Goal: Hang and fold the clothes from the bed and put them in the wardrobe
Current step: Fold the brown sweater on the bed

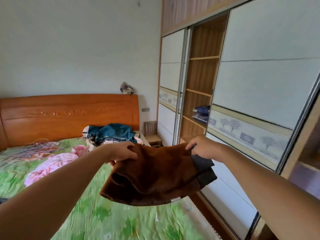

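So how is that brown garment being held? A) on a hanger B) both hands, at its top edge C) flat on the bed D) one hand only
B: the left hand and right hand each grip the top edge of the brown garment, which hangs in mid-air.

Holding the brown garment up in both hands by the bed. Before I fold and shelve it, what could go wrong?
1. The left hand and right hand grip only the top edge of the brown garment; its bunched lower part hangs in mid-air, so a fold may come out crooked. Laying it on the bed could help.
2. The wardrobe opening looks narrow; a bulky fold might catch on a sliding door.
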Tool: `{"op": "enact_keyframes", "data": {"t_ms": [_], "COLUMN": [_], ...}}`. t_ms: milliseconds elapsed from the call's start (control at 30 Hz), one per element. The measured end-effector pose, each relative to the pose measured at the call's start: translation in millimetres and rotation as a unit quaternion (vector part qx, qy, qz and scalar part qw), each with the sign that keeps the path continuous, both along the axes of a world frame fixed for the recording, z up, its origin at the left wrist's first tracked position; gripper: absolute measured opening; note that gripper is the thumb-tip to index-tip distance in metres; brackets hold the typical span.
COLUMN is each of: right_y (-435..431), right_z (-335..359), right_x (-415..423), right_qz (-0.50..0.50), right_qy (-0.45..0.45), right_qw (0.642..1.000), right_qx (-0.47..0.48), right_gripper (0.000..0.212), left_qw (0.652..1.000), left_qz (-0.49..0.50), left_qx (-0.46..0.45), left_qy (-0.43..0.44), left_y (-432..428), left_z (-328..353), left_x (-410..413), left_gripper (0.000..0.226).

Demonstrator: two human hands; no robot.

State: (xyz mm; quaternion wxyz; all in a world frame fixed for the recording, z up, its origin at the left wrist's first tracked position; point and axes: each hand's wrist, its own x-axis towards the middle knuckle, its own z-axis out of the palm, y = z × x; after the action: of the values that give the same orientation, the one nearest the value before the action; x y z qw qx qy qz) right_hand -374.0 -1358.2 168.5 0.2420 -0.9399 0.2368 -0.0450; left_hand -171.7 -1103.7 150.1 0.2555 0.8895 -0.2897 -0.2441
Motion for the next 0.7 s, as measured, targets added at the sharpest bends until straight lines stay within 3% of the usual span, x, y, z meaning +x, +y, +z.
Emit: {"op": "enact_keyframes", "data": {"t_ms": [133,400,700], "right_y": [-32.6,-128.9,-236.5], "right_z": [29.8,59.7,61.4], "right_x": [-55.2,-169.2,-191.8], "right_qz": [-0.029,-0.063,-0.050], "right_qy": [-0.045,-0.048,-0.041], "right_qw": [0.999,0.997,0.998], "right_qx": [0.009,0.006,-0.007], "right_gripper": [0.026,0.032,0.041], "left_qw": [0.999,0.997,0.995], "left_qz": [-0.029,-0.067,-0.067], "left_qx": [0.021,0.040,0.070], "left_qy": [-0.008,0.000,-0.010], "left_y": [-52.7,-175.5,-278.0], "left_z": [42.3,85.1,80.3], "left_x": [-42.8,-136.5,-170.8], "left_gripper": [0.043,0.042,0.044]}}
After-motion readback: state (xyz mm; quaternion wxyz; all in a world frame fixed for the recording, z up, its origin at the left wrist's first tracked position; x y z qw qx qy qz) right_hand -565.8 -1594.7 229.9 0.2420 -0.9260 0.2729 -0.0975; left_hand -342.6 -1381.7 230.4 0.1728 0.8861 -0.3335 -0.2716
